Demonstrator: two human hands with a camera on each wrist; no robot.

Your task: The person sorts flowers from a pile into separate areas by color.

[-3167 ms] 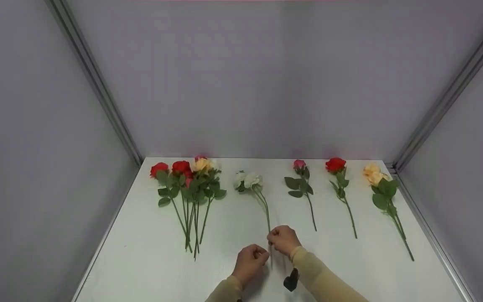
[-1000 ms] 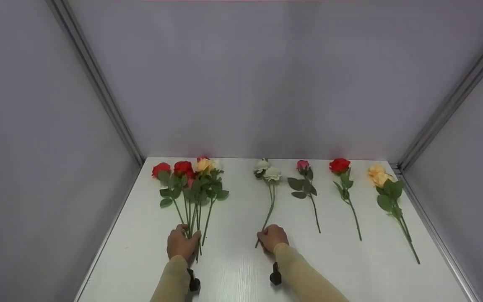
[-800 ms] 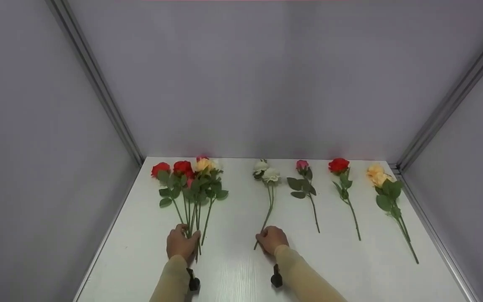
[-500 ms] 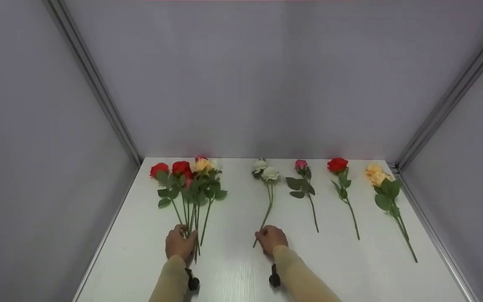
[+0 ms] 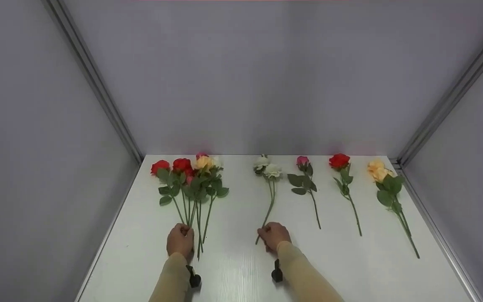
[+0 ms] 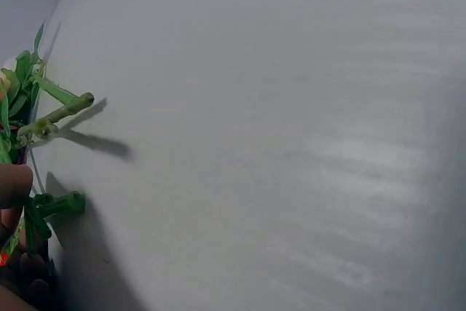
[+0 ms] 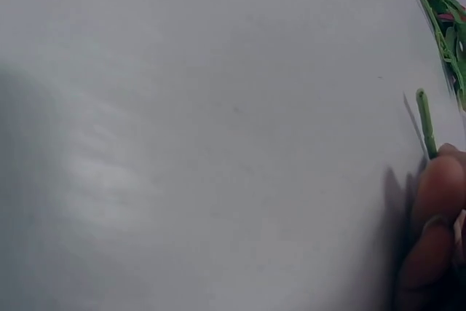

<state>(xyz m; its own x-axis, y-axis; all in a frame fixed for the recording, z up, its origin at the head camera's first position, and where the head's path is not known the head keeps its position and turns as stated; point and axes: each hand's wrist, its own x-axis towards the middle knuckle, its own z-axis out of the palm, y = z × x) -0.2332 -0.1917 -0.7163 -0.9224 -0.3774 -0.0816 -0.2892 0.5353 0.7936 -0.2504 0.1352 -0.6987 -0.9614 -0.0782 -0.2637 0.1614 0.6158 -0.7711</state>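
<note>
In the head view, my left hand (image 5: 180,241) pinches the lower stems of several roses in a mixed bunch (image 5: 198,191) at the left of the table. The bunch has red, pink, pale yellow and white blooms. Other stems of it lie just right of the fingers. The left wrist view shows cut stem ends (image 6: 67,204) poking out past the thumb. My right hand (image 5: 276,235) pinches a white rose (image 5: 273,171) near the bottom of its stem, thumb against fingers. The tip of that stem (image 7: 424,118) sticks out beyond the fingertips in the right wrist view.
Right of the white rose lie a pink rose (image 5: 302,161), a red rose (image 5: 339,161) and pale yellow roses (image 5: 378,170), spaced in a row. Grey walls (image 5: 241,84) enclose the white table (image 5: 233,268) at the back and sides.
My left hand has gone from beside the white rose to the bunch, and its thumb has closed on the stems. My right hand has swung the white rose's bloom to the right.
</note>
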